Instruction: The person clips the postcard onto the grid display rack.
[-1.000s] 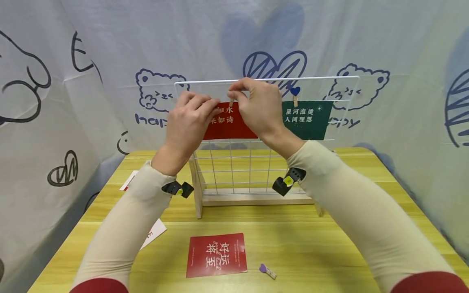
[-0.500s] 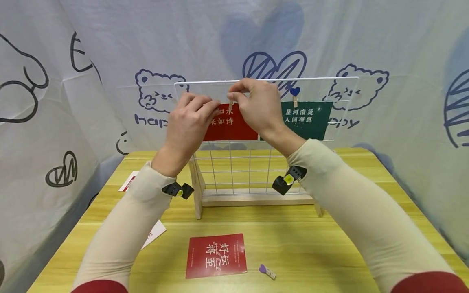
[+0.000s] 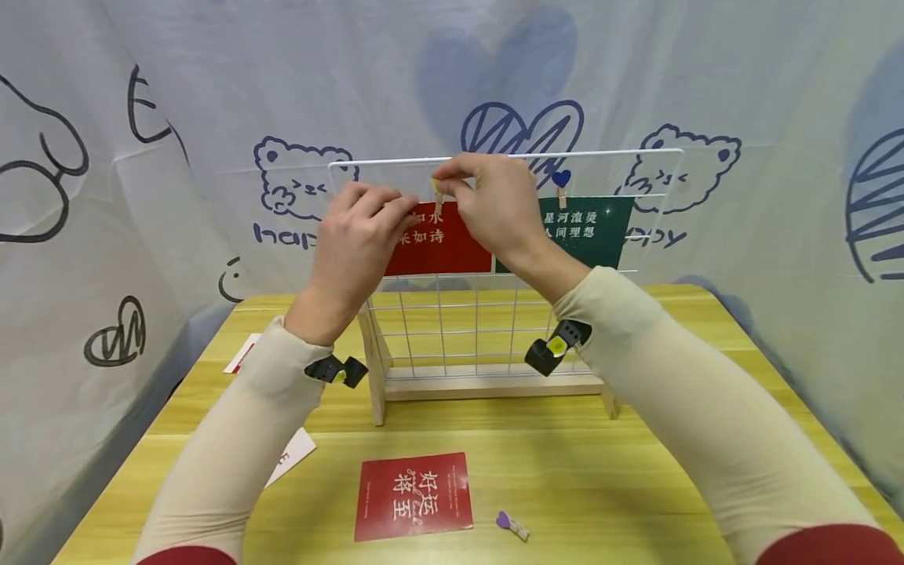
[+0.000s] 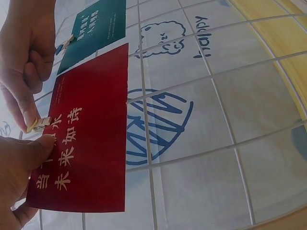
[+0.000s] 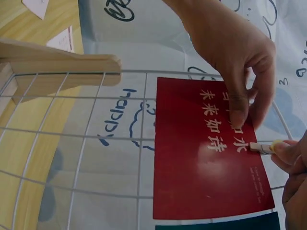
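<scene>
My left hand (image 3: 356, 239) pinches a red card (image 3: 459, 255) near its top edge, thumb lying on the printed front in the right wrist view. My right hand (image 3: 500, 204) pinches a small wooden clothespin (image 5: 261, 148) with a yellow top, its tip over the card's upper edge beside the white lettering. Behind the card stands a white wire grid (image 3: 439, 306) on a wooden base (image 3: 487, 388). Just right of the red card hangs a green card (image 3: 593, 245), held to the grid by a clothespin with a blue heart (image 3: 561, 179).
On the wooden table (image 3: 607, 486) lie another red card (image 3: 413, 496) and a clothespin with a purple heart (image 3: 512, 526). White cards lie at the left, one (image 3: 293, 455) partly hidden by the left sleeve. A cloth backdrop (image 3: 395, 86) with drawings encloses the table.
The head view has shifted slightly. Both hands stay at the red card's top edge, and a bit of the clothespin's yellow top now shows by the right fingertips.
</scene>
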Demonstrator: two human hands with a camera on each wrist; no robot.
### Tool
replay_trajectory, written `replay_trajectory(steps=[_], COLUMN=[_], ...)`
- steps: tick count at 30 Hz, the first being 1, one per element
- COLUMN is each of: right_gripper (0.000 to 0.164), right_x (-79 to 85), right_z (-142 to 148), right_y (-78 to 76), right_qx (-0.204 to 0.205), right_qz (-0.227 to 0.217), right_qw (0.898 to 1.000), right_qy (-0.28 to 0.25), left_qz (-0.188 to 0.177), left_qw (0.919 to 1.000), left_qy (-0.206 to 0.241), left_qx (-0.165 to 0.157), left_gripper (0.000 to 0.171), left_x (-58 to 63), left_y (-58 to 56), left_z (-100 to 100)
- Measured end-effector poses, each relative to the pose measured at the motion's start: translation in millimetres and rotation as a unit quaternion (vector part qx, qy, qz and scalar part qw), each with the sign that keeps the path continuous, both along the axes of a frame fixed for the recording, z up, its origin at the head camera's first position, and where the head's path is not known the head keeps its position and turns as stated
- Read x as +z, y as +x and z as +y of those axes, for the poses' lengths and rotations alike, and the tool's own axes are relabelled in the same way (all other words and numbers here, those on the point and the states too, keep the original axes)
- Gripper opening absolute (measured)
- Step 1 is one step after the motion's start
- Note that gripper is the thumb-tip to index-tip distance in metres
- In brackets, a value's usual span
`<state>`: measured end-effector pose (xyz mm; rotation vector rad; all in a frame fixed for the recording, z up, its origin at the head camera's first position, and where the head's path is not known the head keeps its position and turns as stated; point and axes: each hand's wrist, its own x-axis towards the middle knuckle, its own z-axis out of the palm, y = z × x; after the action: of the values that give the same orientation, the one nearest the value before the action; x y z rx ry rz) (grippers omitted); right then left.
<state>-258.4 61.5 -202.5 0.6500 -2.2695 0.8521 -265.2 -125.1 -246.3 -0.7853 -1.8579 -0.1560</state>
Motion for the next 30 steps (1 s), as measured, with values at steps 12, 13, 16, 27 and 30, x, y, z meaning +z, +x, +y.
replay_trajectory(steps=[12,13,16,27,30], right_gripper=[0.020,0.021,0.023,0.025,0.023], right_x=[-1.0,-0.5,0.1,-5.5,-7.4], right_z=[-1.4,-1.2,-0.2,7.4,9.9], right_y=[2.0,2.4,4.1,11.9,13.6], right_qx=[-0.010,-0.011,-0.013,-0.009,0.002], right_qz=[-0.018,-0.020,-0.018,0.009,0.018], right_qw=[1.000,1.000,1.000,1.000,1.000], right_qy=[-0.022,-0.018,-0.004,0.012,0.004], left_qz=[-0.007,-0.007,-0.004,-0.001,-0.006], left_qw=[1.0000,1.0000,1.0000,0.9997,0.9997], left_qy=[0.002,0.002,-0.003,-0.003,0.001], left_qx=[0.000,-0.002,-0.004,-0.023,-0.024], left_gripper=[0.022,0.022,0.022,0.026,0.027], left_x=[0.8,1.0,1.3,2.0,1.8], left_y=[1.4,1.3,1.5,2.8,4.2], left_z=[1.3,1.0,-0.8,-7.6,-8.4])
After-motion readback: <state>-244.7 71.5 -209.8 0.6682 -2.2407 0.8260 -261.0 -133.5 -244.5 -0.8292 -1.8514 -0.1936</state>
